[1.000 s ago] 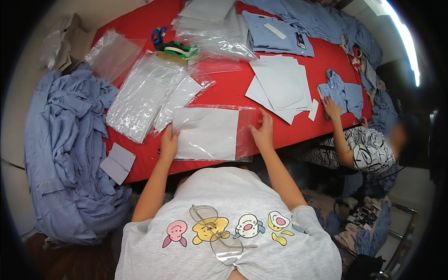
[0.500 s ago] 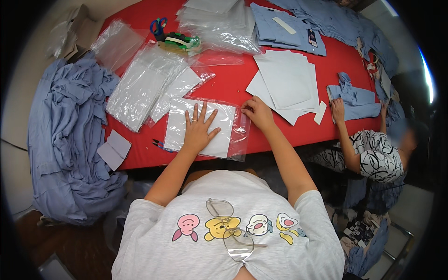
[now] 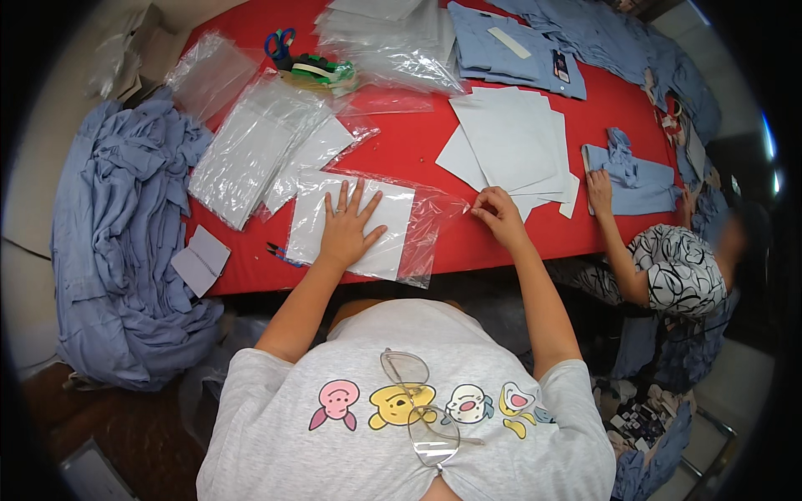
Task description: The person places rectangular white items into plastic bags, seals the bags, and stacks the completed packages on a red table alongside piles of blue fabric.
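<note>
A clear plastic bag (image 3: 423, 224) with a white sheet (image 3: 389, 242) inside lies near the table's front edge. My left hand (image 3: 351, 230) rests flat on the sheet through the film, fingers spread. To its right, my right hand (image 3: 499, 217) is closed in a pinch on the film at the bag's right side. That edge is drawn out into a point toward the fingertips. Just beyond my right hand lies a fanned stack of loose white sheets (image 3: 510, 142). Left of my left hand is a pile of clear bags with white sheets (image 3: 251, 154).
Scissors (image 3: 279, 43) and a green tape dispenser (image 3: 322, 73) lie farther back, beside more plastic bags (image 3: 388, 50). Folded blue shirts (image 3: 489, 54) sit behind. Blue garments (image 3: 125, 242) heap at left, near a small notebook (image 3: 200, 259). At right, a co-worker handles a folded blue garment (image 3: 643, 188).
My right hand has moved right, stretching the bag's right edge out with it. My left hand stays flat on the sheet, and the bag has shifted slightly left in view.
</note>
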Motion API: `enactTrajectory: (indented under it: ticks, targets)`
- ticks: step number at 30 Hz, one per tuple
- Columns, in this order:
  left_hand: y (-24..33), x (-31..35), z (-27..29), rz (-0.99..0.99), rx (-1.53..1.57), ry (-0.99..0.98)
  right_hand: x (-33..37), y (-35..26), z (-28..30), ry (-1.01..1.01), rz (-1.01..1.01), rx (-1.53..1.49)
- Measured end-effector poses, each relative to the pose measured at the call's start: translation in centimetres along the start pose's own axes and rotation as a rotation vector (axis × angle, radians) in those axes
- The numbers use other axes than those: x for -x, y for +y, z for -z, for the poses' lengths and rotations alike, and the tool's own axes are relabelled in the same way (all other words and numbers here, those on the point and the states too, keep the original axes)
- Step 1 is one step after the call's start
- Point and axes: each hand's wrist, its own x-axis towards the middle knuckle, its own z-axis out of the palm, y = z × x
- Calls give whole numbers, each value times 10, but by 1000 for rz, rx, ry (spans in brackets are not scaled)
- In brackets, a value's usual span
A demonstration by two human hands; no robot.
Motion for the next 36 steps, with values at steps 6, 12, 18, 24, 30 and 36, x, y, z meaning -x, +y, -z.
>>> enactTrajectory:
  ticks: [6,12,18,24,30,36]
  targets:
    - [-2,1,1,-8,1,14,11,-94,-45,-179,427,511]
    - [-1,3,1,-16,12,15,33,-76,-68,-360,590,697]
    - [-4,0,-1,-1,0,0,84,-36,3,-113,253,612]
    - [-33,24,16,393,301,323,37,-48,-51,264,-347,-362]
    - [-66,65,10,478,176,156,-7,-58,-119,161,-734,-729]
    - [-64,60,6,424,88,105,-16,-80,-130,-20,-860,-813]
